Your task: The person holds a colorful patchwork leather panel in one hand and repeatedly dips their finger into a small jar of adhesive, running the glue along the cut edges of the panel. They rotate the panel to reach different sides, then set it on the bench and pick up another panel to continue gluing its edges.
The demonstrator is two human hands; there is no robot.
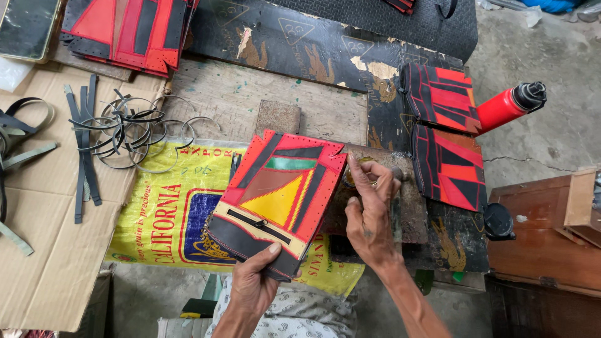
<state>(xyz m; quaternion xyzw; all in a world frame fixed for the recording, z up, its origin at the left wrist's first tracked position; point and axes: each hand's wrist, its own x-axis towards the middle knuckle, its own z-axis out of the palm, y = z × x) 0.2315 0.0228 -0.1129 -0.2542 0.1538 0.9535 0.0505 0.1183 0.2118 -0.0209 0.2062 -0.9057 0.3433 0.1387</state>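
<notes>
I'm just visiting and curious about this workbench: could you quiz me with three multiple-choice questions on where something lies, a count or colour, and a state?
1. Where does the red bottle lie?
A. At the right, beside the stacked red-and-black panels
B. On the cardboard at the left
C. On the yellow sack

2. What colour is the triangle on the patchwork panel in hand?
A. Blue
B. Yellow
C. White

3. How is that panel held?
A. Lying flat, untouched
B. Hanging from a hook
C. Gripped at its lower edge by the left hand

Answers:
1 A, it lies on its side right of the red-and-black panels.
2 B, a yellow triangle sits at its middle.
3 C, the thumb presses its lower edge while the right hand works at its side edge.
</notes>
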